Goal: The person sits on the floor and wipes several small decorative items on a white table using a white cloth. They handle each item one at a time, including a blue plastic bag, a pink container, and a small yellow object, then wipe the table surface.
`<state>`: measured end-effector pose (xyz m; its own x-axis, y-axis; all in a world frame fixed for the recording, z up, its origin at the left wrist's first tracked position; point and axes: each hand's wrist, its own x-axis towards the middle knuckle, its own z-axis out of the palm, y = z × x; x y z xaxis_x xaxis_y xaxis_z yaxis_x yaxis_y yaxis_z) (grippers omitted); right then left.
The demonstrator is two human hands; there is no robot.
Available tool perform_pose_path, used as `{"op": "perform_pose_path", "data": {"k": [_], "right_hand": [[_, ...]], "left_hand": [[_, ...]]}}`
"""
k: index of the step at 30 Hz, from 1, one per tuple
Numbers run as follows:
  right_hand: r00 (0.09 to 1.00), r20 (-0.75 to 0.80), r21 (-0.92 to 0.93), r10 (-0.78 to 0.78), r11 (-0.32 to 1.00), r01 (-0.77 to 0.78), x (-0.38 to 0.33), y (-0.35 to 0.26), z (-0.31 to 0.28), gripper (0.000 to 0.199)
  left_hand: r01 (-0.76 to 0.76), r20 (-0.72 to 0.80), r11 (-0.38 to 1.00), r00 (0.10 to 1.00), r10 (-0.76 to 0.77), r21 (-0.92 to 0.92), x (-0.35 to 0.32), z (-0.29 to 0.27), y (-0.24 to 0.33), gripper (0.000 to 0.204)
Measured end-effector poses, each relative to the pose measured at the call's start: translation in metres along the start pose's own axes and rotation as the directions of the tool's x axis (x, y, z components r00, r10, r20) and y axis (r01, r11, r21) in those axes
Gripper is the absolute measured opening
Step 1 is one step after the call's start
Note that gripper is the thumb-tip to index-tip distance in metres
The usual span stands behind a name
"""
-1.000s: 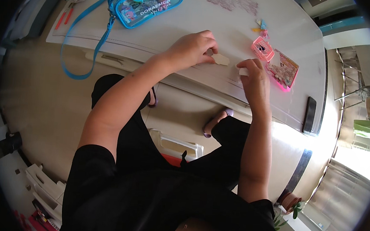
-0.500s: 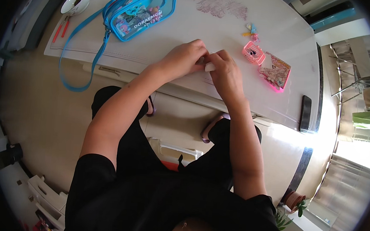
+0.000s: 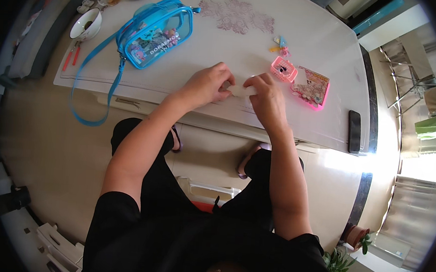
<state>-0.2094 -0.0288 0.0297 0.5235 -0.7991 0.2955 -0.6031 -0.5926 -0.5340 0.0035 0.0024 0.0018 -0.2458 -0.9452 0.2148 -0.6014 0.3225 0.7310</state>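
Pale piece between curled fingers of both hands

A small, pale off-white piece spans the gap between the left hand and the right hand, its left end at the left hand's fingertips and its right end at the right hand's. It looks thin and flat, and lies roughly level from side to side. The fingers cover both ends, so its full outline is hidden; whether it is one piece or two overlapping ones cannot be told. It sits over the near edge area of the white tabletop; whether it touches the surface is unclear.
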Motion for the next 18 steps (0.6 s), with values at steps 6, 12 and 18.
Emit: {"op": "perform_pose_path", "data": {"k": [6, 12, 18], "right_hand": [[0.996, 0.052, 0.021, -0.070, 0.997, 0.069, 0.000, 0.001, 0.013, 0.028], [0.998, 0.042, -0.043, 0.048, 0.998, -0.046, -0.011, 0.009, -0.009, 0.029], [0.995, 0.058, -0.080, 0.079, 0.994, -0.074, -0.025, 0.003, -0.020, 0.029]], "left_hand": [[-0.162, -0.036, 0.978, 0.985, 0.168, 0.131, -0.003, 0.005, -0.010, 0.025], [-0.191, -0.068, 0.975, 0.977, 0.200, 0.113, -0.014, -0.005, -0.006, 0.029], [-0.178, -0.345, 0.925, 0.891, 0.296, 0.336, -0.047, -0.084, 0.017, 0.032]]}}
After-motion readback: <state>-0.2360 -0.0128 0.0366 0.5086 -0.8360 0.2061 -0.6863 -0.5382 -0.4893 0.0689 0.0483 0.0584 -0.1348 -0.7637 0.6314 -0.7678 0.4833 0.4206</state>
